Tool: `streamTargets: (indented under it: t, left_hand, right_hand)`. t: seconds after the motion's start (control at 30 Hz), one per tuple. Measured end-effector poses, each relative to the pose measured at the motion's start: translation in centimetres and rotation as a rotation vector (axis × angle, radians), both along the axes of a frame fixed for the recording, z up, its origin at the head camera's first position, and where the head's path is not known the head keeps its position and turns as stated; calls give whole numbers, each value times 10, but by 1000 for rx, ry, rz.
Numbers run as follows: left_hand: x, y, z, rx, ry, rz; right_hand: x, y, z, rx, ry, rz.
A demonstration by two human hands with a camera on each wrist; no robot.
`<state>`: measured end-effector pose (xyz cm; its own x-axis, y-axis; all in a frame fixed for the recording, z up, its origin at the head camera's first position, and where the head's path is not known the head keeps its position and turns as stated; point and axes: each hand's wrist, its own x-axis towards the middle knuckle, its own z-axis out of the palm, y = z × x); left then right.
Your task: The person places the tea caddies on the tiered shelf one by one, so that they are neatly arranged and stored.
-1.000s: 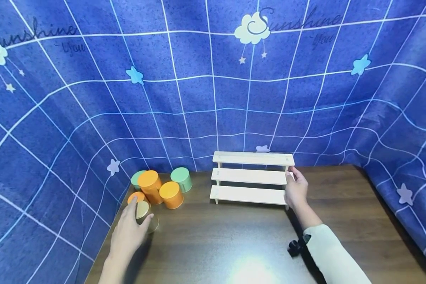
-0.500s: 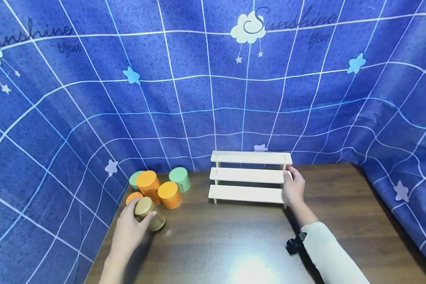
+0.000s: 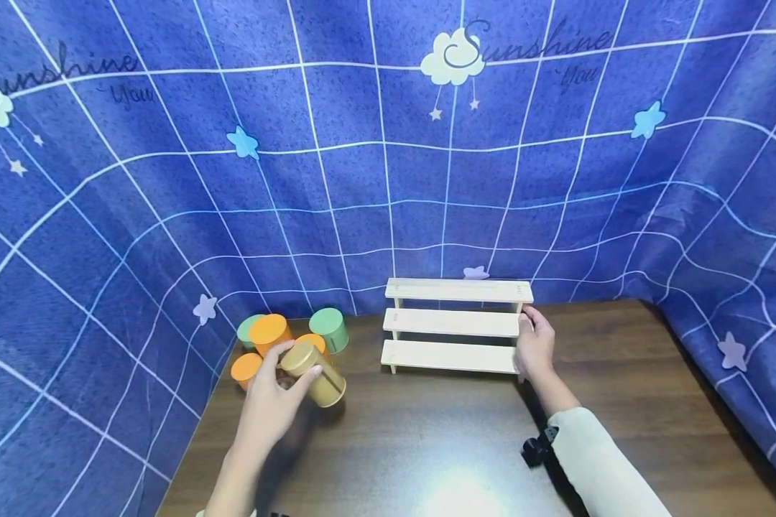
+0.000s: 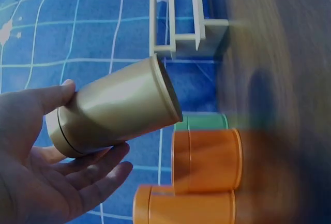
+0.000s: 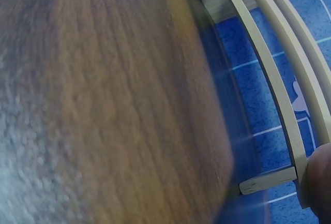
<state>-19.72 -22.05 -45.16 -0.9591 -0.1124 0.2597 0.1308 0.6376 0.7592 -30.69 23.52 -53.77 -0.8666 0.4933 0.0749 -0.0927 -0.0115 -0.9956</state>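
Observation:
A gold lidded canister (image 3: 323, 380) tilts off the table in my left hand (image 3: 271, 402), pinched between thumb and fingers near its lid. The left wrist view shows the same gold canister (image 4: 116, 105) with its base angled up toward the shelf, thumb on one side and fingers beneath. My right hand (image 3: 535, 345) grips the right end of a pale wooden three-tier shelf (image 3: 449, 355). In the right wrist view just a bit of that hand (image 5: 319, 182) shows against the wooden shelf (image 5: 274, 89).
Behind the gold canister cluster orange canisters (image 3: 269, 332) of differing heights and green canisters (image 3: 328, 329). The brown wooden table (image 3: 388, 438) ends at a blue grid-patterned curtain (image 3: 388, 172) at the back and sides.
My left hand has carried the gold canister rightward and up off the table, away from the small orange canister. The right hand stays on the shelf's end.

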Motion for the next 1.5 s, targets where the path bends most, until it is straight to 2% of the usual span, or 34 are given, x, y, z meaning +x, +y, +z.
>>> streamTargets:
  t: [0.17,0.37,0.67,0.97,1.27,1.37,1.5]
  left_hand:
    - [-6,20,1,26,19,-37]
    - [-15,38,0,87,17,-98]
    - [-34,68,5,236,47,-192]
    - [-50,96,7,316,95,-285]
    - [-63,118,9,327,117,-333]
    - [-68,123,7,288,133,-337]
    - [-75,130,5,188,180,-318]
  right_hand:
    - [5,4,-1,51,-23,4]
    - [7,2,-1,18,-21,17]
    - [4,2,-1,27,11,-12]
    - [3,-1,-2,10,-5,-23]
    - [2,-1,-2,29,5,-20]
    - [1,0,-4,38,6,-21]
    - [-1,0,-5,35,12,-19]
